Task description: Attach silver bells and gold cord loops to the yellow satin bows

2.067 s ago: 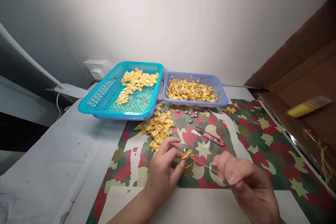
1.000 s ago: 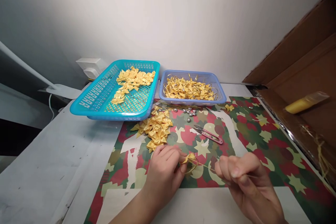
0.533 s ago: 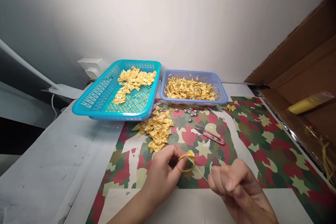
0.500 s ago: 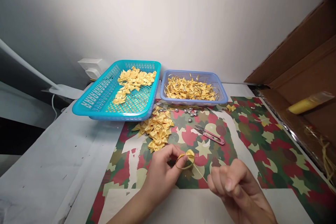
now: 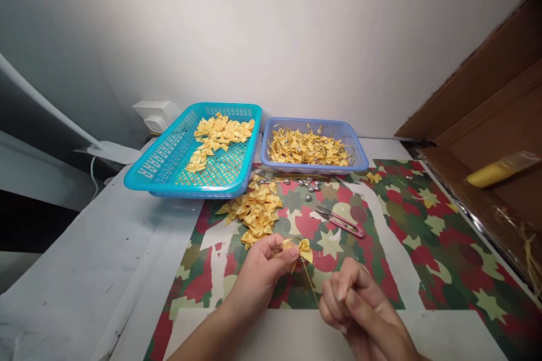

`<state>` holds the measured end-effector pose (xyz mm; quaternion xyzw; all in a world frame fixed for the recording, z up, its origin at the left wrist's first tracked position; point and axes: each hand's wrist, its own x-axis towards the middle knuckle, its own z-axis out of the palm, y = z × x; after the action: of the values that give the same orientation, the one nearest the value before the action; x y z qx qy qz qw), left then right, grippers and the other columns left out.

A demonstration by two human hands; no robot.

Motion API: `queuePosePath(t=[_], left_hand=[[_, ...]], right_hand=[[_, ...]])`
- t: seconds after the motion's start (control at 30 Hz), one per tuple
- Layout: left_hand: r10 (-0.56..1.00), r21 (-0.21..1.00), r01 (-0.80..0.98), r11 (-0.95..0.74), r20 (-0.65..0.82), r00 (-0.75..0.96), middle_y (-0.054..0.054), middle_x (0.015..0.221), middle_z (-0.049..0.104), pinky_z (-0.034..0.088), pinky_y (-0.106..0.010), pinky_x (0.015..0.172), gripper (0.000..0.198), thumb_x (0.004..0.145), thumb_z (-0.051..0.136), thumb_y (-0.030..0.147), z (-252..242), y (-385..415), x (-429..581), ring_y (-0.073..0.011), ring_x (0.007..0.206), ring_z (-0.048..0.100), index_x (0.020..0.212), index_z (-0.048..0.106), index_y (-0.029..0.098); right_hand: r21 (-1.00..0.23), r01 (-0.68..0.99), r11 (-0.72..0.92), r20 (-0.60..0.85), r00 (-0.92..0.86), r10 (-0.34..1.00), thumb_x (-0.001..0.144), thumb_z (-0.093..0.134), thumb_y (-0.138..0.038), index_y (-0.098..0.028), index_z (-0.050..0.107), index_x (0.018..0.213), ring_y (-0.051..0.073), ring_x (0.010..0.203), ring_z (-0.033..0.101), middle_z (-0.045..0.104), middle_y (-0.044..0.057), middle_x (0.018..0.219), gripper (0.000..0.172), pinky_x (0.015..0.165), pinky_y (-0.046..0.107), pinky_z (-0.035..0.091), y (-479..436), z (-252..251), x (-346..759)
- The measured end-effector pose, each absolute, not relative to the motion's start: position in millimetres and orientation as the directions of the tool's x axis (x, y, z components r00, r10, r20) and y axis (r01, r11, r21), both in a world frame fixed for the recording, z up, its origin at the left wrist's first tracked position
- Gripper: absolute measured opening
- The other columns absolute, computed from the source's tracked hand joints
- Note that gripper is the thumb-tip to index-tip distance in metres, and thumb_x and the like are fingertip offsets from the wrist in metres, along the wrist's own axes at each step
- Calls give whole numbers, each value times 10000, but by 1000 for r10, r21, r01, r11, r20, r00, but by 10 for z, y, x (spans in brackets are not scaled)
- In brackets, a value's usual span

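Observation:
My left hand (image 5: 265,268) pinches a yellow ribbon bow (image 5: 305,249) between thumb and fingers. Gold cord (image 5: 311,283) runs from the bow down to my right hand (image 5: 358,302), whose curled fingers grip its end, so the cord stretches taut between the hands. A loop of the same cord shows by my left fingertips. Just beyond my left hand lies a pile of yellow bows (image 5: 256,211). Pink-handled thread snips (image 5: 345,225) rest on the patterned paper behind my right hand. Several small silver bells (image 5: 308,185) lie farther back.
A turquoise basket (image 5: 178,187) at back left carries yellow bows. Beside it, a purple basket (image 5: 359,152) is filled with bows on gold cord. One loose bow (image 5: 373,178) sits right of it. A cardboard box (image 5: 474,96) borders the right side; a white lamp arm (image 5: 51,98) stands left.
My right hand has shifted left, closer to my left hand. The bow has turned so that its loops face up, and the cord now slopes more steeply. The view has tilted slightly.

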<state>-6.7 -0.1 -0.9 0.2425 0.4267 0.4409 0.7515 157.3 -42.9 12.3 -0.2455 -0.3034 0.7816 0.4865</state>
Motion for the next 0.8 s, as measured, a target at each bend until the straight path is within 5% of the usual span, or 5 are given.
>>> queuePosePath(t=[0.2, 0.5, 0.8], left_hand=[[870, 706, -511, 491, -424, 251, -35, 946, 633, 495, -285, 796, 323, 596, 872, 294, 38, -1, -65, -125, 772, 588, 596, 587, 142], [885, 740, -486, 465, -380, 270, 11, 688, 583, 404, -210, 589, 331, 626, 842, 330, 11, -3, -121, -92, 602, 494, 580, 566, 153], [894, 767, -461, 447, -359, 269, 22, 703, 592, 392, -192, 602, 330, 647, 837, 323, 12, -11, -156, -84, 624, 494, 607, 557, 153]], right_hand=[[-665, -617, -422, -192, -404, 894, 865, 641, -454, -212, 502, 783, 86, 528, 209, 282, -68, 593, 291, 522, 230, 232, -368, 100, 1519], [-637, -617, -463, -379, -271, 884, 891, 631, -392, -201, 465, 744, 93, 548, 186, 264, -68, 607, 293, 529, 219, 262, -244, 37, 1582], [-691, -626, -360, -360, -134, 923, 845, 688, -374, -213, 483, 756, 92, 541, 186, 236, -70, 605, 275, 496, 204, 279, -121, 115, 1728]])
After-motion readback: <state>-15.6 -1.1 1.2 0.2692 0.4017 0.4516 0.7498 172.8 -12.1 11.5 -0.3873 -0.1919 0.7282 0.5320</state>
